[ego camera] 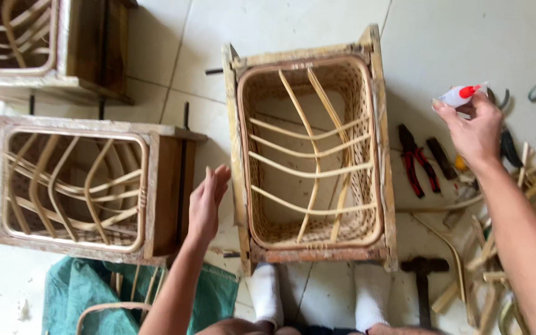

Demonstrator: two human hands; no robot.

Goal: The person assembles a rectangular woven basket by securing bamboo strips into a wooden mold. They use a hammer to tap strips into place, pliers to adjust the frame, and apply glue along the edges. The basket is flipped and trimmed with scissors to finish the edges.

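A: Holding a small white glue bottle with a red cap (459, 95), the right hand (476, 130) is raised over the tools at the right of the floor. Thumb and fingertips pinch the bottle's body; the other fingers curl loosely beneath it.

B: Noted. And the left hand (206, 201)?

A: Released, holding nothing. The fingers are straight and close together, palm turned toward the wooden frame (312, 155), hovering just beside its left rail. Contact with the rail cannot be confirmed from this view.

B: Position of the frame?

A: It stands on the tiled floor (262, 25), directly in front of the person's white socks (317, 294). A rattan basket (310, 149) sits inside it, woven at the walls, with bare curved ribs crossing the open middle.

B: Items near the bottle hand?

A: Red-handled pliers (412, 160) and a dark-handled tool (440, 156) lie on the floor below the hand. A hammer (423, 279) lies nearer the person, right of the socks. Loose rattan offcuts (528, 205) are heaped at the far right.

B: Left side?

A: A second frame with an unfinished basket (75, 186) lies well apart from the left hand, with a third frame (26, 43) above it. A green cloth (88, 288) lies under the forearm.
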